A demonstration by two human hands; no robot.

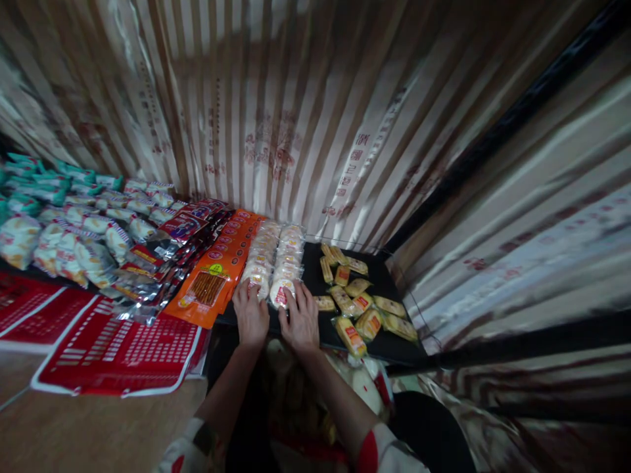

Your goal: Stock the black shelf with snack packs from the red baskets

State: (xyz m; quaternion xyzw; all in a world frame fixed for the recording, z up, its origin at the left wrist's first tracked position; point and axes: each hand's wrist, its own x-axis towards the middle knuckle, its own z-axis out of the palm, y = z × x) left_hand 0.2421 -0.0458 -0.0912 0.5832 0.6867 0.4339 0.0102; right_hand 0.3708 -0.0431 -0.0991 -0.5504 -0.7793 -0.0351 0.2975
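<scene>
My left hand (250,316) rests at the near end of a row of round white wrapped snacks (259,259), its fingers curled over the front packet. Beside it, my right hand (300,320) has its fingers spread and pressed on the front packet of a second such row (286,259). Both rows lie on a black shelf (315,269). Several small yellow wrapped snacks (357,299) lie scattered on the shelf to the right of my right hand.
Orange flat packets (217,276) lie left of the rows, then dark red and silver packets (167,253), white bags (73,243) and green bags (39,180). Red perforated trays (118,348) lie at the near left. Striped patterned sheeting (320,118) rises behind. A bag of packets (355,381) sits below my arms.
</scene>
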